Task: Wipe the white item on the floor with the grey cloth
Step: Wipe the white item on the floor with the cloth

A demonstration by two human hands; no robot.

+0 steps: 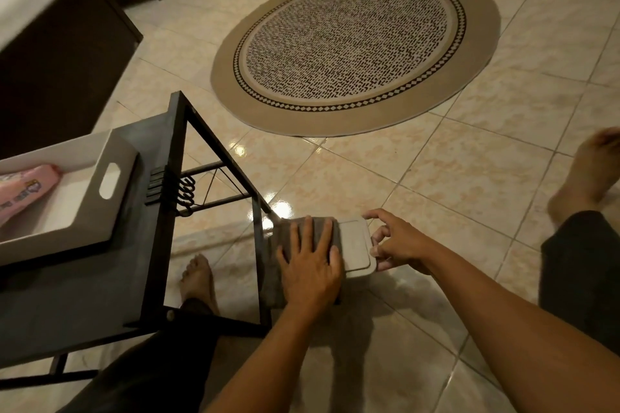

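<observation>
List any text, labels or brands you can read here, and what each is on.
Pink packet in the white tray: dark printed characters, too blurred to read.
White item under the grey cloth: no marking visible.
Nothing else carries text.

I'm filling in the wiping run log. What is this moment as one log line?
phase: wiping | left hand: flat on grey cloth over white item | right hand: fingers steady item's right edge | location: floor beside black table

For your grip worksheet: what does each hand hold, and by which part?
Right hand grips the white item by its right edge; left hand presses flat on the grey cloth.
</observation>
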